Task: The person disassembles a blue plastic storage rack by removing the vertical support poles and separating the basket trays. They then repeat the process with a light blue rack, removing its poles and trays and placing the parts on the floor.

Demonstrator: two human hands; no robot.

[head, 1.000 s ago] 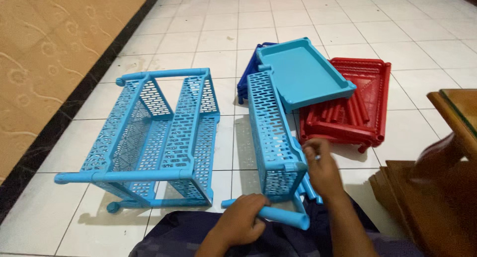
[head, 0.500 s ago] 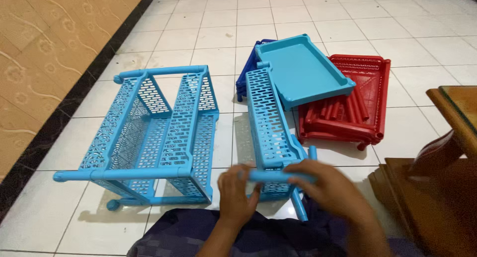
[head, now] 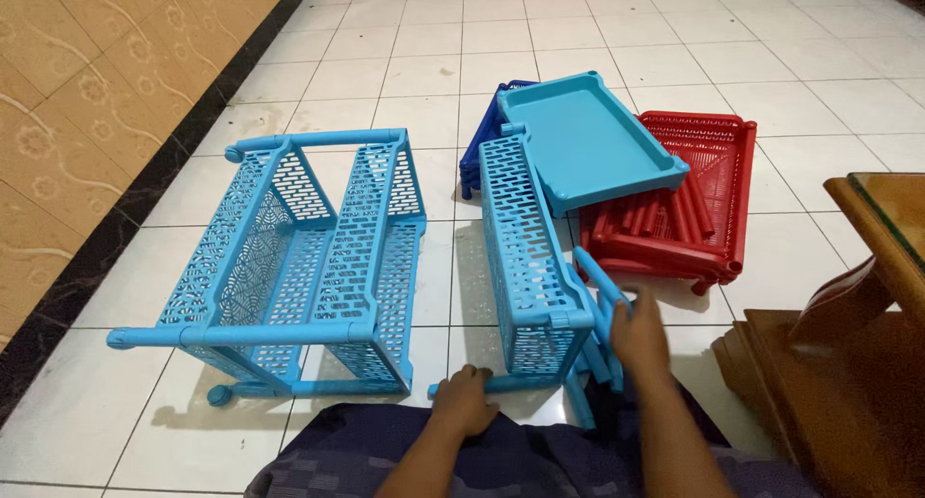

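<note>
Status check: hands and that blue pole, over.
Left hand resting on blue pole on floor. Right hand blurred, at loose poles. Perforated shelf panel stands between them.

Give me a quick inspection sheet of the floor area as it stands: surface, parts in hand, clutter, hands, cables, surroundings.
Surface: white tiled floor, dark border strip along the left wall.
Job's things: light blue perforated panel standing on edge; light blue tube lying at its near end; further blue tubes beside it.
Clutter: assembled light blue rack lying on its side; light blue tray on a red stack; dark blue piece behind.
Hands: left hand on the tube; right hand blurred at the tubes, grip unclear.
Cables: nothing seen.
Surroundings: wooden furniture at right; patterned cloth over the lap.
</note>
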